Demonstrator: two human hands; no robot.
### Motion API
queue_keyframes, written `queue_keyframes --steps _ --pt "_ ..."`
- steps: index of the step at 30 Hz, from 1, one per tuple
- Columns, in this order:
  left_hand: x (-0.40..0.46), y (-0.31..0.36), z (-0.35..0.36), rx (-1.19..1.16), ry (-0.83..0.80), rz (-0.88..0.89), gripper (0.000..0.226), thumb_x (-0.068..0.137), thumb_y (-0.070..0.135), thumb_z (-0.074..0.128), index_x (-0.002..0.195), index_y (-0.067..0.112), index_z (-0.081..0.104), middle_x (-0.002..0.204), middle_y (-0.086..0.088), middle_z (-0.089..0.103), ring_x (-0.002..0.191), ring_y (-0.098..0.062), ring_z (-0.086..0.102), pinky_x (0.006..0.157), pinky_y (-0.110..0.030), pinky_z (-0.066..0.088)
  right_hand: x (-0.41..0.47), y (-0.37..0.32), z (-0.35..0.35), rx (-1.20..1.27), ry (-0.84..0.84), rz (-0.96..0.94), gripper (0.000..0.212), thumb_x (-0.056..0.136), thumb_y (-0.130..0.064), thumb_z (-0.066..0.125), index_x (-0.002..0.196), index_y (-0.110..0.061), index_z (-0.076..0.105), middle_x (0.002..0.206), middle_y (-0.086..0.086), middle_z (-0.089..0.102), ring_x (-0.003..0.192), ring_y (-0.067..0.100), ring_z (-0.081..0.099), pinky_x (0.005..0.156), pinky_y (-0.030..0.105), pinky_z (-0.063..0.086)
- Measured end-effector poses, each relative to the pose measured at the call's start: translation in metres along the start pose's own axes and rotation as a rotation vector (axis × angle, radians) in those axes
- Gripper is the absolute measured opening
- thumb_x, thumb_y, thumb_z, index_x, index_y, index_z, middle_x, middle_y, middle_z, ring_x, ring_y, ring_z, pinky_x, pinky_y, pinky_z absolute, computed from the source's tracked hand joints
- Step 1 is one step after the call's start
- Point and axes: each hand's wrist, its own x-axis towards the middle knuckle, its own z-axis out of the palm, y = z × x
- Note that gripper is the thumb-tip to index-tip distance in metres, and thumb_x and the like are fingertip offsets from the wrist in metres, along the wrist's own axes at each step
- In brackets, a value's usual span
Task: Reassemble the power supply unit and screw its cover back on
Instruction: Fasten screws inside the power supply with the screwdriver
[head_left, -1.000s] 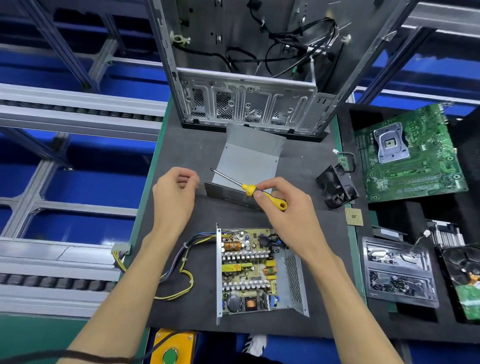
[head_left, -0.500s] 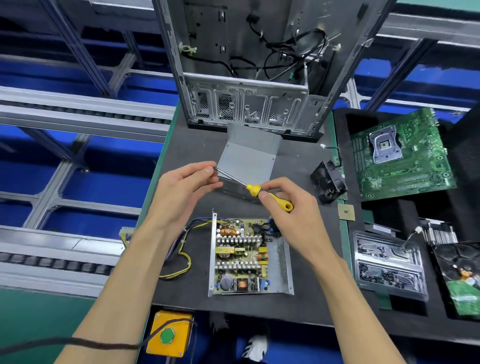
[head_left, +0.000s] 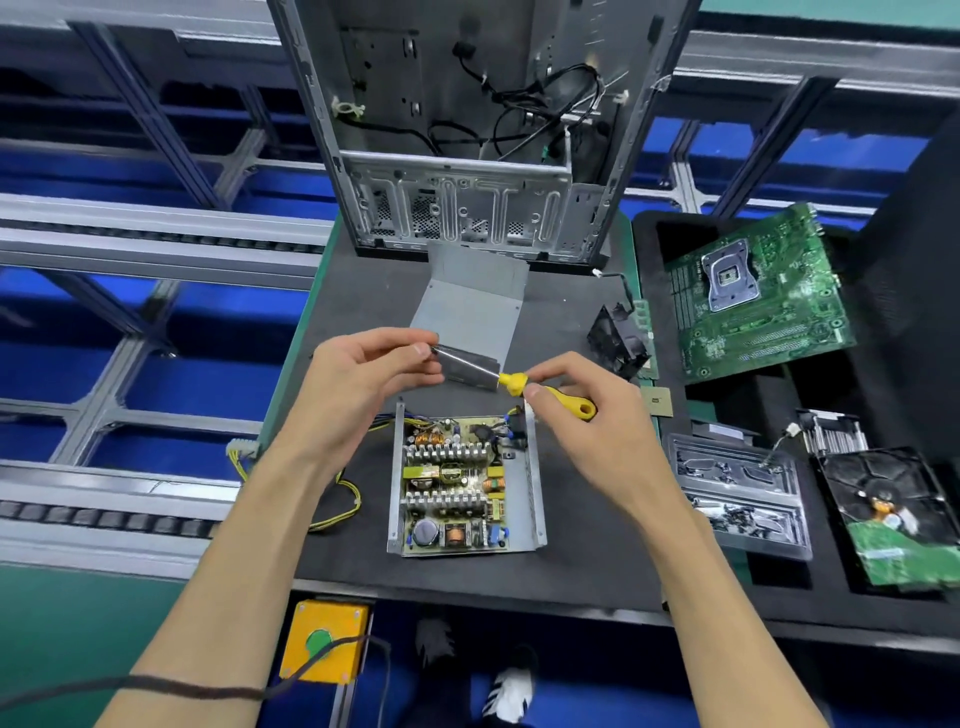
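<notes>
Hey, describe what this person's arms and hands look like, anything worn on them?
Both forearms are bare, with no sleeves in view, and the left hand and right hand wear no gloves, and no rings or watch show. A thin dark braided cord wraps the left forearm like a wrist strap, and a dark cable trails from it.

Bare forearms, dark band (head_left: 208, 691) on left wrist.
</notes>
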Motion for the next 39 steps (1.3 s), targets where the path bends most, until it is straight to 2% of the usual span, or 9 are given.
queue_keyframes --steps 7,12,19,23,27,29,31,35,39 --pt "-0.002 0.007 -0.005 0.23 -0.151 -0.096 0.021 0.092 0.002 0.068 0.084 0.014 0.083 0.077 -0.011 0.074 0.074 -0.021 0.072 0.072 -0.024 0.059 -0.005 -0.004 -0.014 -0.148 -0.028 -0.048 0.014 0.092 -0.017 0.073 0.088 -0.03 0.07 0.074 -0.022 0.069 0.065 -0.002 0.061 0.058 0.006 0.038" --pt "0.0 0.007 -0.001 0.059 -0.141 -0.182 0.014 0.091 0.007 0.067 0.096 0.002 0.079 0.079 -0.01 0.072 0.072 -0.018 0.07 0.069 -0.024 0.059 -0.004 -0.006 -0.014 -0.135 0.011 -0.08 0.012 0.092 -0.017 0.073 0.091 -0.029 0.071 0.07 -0.022 0.067 0.065 0.002 0.061 0.057 0.007 0.037" --pt "0.009 0.007 0.0 -0.112 -0.153 -0.233 0.019 0.081 0.015 0.072 0.094 0.006 0.082 0.082 -0.007 0.073 0.076 -0.016 0.072 0.073 -0.025 0.059 0.002 -0.005 -0.011 -0.071 0.01 -0.027 0.011 0.093 -0.018 0.072 0.095 -0.028 0.07 0.066 -0.01 0.066 0.058 0.004 0.054 0.058 0.009 0.036" --pt "0.017 0.007 0.001 -0.173 -0.142 -0.246 0.018 0.084 0.015 0.07 0.094 0.006 0.082 0.082 -0.005 0.073 0.077 -0.016 0.072 0.074 -0.025 0.059 0.008 -0.005 -0.01 -0.037 0.003 0.002 0.014 0.092 -0.012 0.069 0.095 -0.025 0.064 0.059 -0.016 0.059 0.054 0.004 0.046 0.057 0.01 0.035" --pt "0.026 0.006 0.004 -0.249 -0.153 -0.289 0.023 0.085 0.022 0.072 0.098 0.006 0.082 0.087 -0.007 0.075 0.081 -0.016 0.074 0.073 -0.024 0.059 0.014 -0.008 -0.008 -0.011 0.039 0.01 0.014 0.092 -0.012 0.073 0.096 -0.024 0.066 0.068 -0.009 0.071 0.062 0.013 0.061 0.06 0.015 0.042" --pt "0.03 0.005 0.004 -0.23 -0.144 -0.313 0.039 0.082 0.036 0.075 0.105 0.005 0.079 0.094 -0.01 0.077 0.086 -0.018 0.075 0.071 -0.024 0.059 0.017 -0.011 -0.008 0.033 0.073 0.01 0.013 0.091 -0.013 0.076 0.097 -0.023 0.069 0.071 -0.005 0.073 0.064 0.012 0.066 0.06 0.014 0.044" --pt "0.033 0.001 0.001 -0.081 -0.072 -0.283 0.048 0.083 0.049 0.073 0.108 0.008 0.077 0.097 -0.011 0.078 0.086 -0.018 0.075 0.066 -0.024 0.058 0.019 -0.013 -0.012 0.106 0.115 0.007 0.011 0.091 -0.011 0.077 0.099 -0.018 0.073 0.07 -0.004 0.072 0.054 0.004 0.061 0.053 0.01 0.041" --pt "0.031 -0.02 -0.005 0.535 0.07 0.028 0.018 0.097 0.034 0.064 0.092 0.023 0.078 0.083 0.007 0.077 0.077 -0.004 0.07 0.069 -0.02 0.052 0.025 -0.013 -0.023 0.186 0.171 0.026 0.008 0.089 -0.014 0.078 0.095 -0.019 0.077 0.073 0.002 0.073 0.04 0.017 0.047 0.038 0.021 0.036" --pt "0.02 -0.037 0.009 1.115 -0.135 0.222 0.012 0.096 0.033 0.063 0.096 0.029 0.074 0.096 0.014 0.071 0.09 -0.009 0.064 0.084 -0.034 0.052 0.035 -0.008 -0.02 0.146 0.2 0.027 0.007 0.089 -0.011 0.078 0.084 -0.009 0.074 0.096 -0.002 0.077 0.057 0.025 0.059 0.038 0.026 0.042"
